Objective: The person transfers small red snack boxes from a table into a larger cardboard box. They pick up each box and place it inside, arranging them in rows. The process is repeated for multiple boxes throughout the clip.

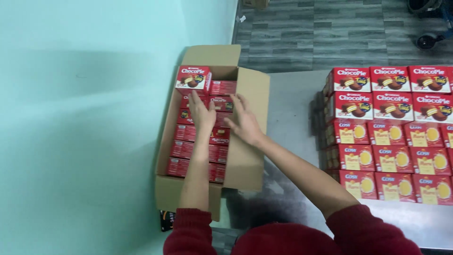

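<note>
Head view: both hands (222, 115) apparently press red boxes (196, 148) inside carton (252, 94).

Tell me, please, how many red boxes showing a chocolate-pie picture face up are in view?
7 chocolate-pie boxes. Six lie on the steel table in two rows of three; one sits in the cardboard carton's far-left corner. Others may be hidden beneath.
</note>
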